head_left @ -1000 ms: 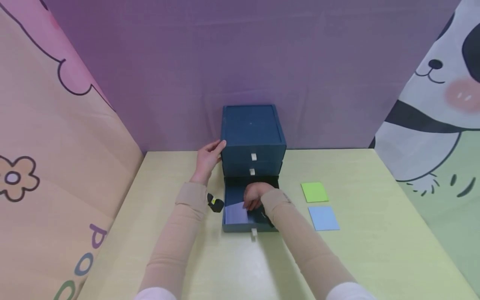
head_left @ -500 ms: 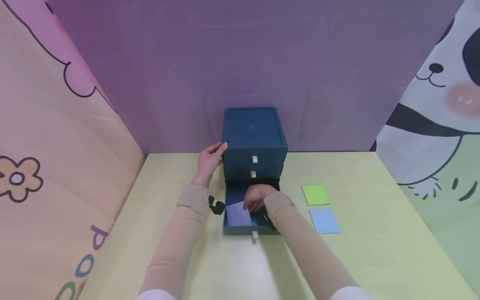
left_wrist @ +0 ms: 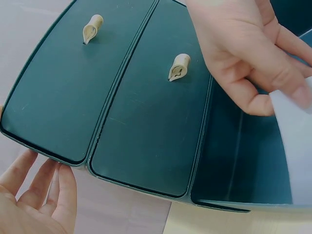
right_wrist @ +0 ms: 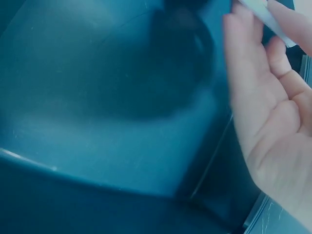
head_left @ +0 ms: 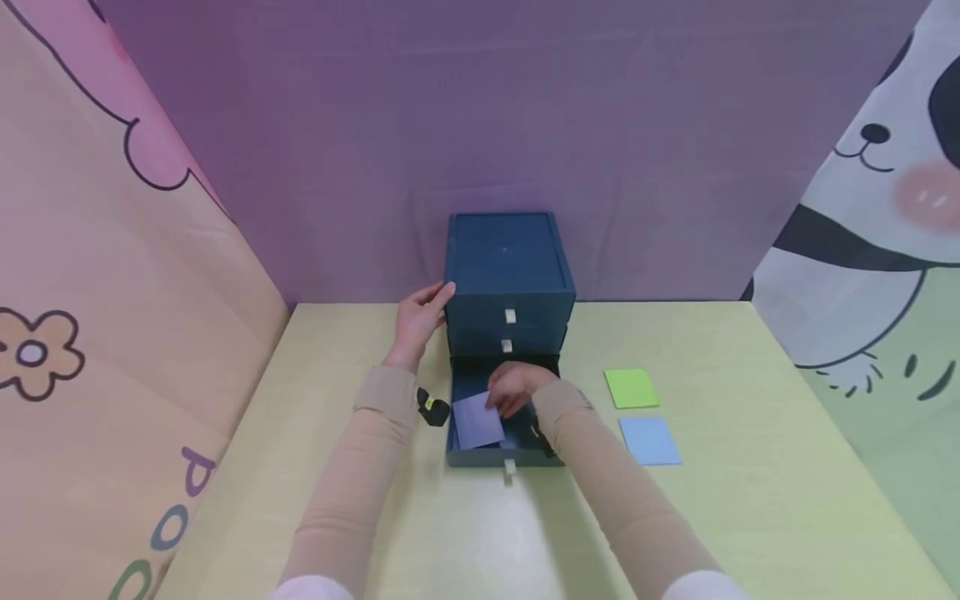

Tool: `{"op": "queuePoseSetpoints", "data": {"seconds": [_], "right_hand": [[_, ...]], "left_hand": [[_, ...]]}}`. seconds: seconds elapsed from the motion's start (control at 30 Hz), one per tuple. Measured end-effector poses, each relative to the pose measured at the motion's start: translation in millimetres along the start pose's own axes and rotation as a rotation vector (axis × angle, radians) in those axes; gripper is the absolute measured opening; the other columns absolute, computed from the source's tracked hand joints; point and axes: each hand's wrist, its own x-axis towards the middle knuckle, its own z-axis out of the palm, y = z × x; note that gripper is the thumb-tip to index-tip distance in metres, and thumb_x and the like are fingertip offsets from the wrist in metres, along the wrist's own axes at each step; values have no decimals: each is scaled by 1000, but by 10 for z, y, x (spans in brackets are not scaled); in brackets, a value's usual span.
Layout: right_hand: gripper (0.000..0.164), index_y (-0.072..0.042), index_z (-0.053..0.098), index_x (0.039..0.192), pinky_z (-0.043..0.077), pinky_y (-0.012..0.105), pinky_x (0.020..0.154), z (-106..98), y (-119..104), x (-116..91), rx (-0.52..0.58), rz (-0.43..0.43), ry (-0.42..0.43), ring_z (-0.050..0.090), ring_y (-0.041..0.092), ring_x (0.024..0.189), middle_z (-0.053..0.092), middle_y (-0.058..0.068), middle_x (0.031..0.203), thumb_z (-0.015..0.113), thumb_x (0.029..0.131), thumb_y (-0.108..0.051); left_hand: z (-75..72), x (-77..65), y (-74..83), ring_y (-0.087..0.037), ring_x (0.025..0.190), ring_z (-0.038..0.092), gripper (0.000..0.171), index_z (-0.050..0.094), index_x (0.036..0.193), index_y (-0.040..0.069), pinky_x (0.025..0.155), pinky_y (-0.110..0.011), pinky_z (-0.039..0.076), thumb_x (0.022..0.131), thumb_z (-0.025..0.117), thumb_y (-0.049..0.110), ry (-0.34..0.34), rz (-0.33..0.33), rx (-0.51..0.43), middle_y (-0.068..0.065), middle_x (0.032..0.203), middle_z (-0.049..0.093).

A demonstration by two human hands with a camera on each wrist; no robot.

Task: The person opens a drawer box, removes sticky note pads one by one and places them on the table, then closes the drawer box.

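My right hand (head_left: 519, 387) pinches the upper right corner of a purple sticky note pad (head_left: 478, 422) over the pulled-out bottom drawer (head_left: 480, 458). In the left wrist view the pad (left_wrist: 296, 141) appears whitish, with the right thumb across its corner. The right wrist view shows the pad's edge (right_wrist: 268, 19) between thumb and fingers, above the drawer's floor (right_wrist: 97, 161). At the left side of the dark blue drawer cabinet (head_left: 504, 254), my left hand (head_left: 417, 323) touches the upper front corner, its fingers (left_wrist: 41, 180) extended against the side.
The cabinet's two upper drawers (left_wrist: 146, 112) are closed, each with a pale tab. Right of the cabinet, a green sticky note pad (head_left: 632, 388) and a blue one (head_left: 650, 441) lie on the table (head_left: 750, 500). A purple cloth wall (head_left: 360, 167) stands behind.
The purple pad has lifted and tilted as the right hand rose slightly with its corner. The left hand stays at the cabinet; the green and blue pads have not moved.
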Motion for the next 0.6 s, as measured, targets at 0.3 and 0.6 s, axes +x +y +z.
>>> {"op": "queuePoseSetpoints", "data": {"seconds": [0.3, 0.6], "right_hand": [[32, -13, 42, 61, 58, 31, 67, -27, 10, -12, 29, -63, -25, 60, 18, 68, 60, 5, 77, 63, 82, -2], [24, -12, 48, 66, 59, 31, 64, -65, 3, -110, 33, -123, -1, 59, 15, 59, 59, 3, 73, 66, 80, -3]], "left_hand": [[2, 15, -11, -21, 121, 53, 53, 57, 129, 11, 99, -39, 48, 85, 65, 40, 5, 6, -16, -6, 134, 54], [1, 24, -13, -20, 121, 53, 54, 56, 129, 12, 98, -39, 49, 85, 65, 42, -3, 7, -11, -6, 134, 54]]}}
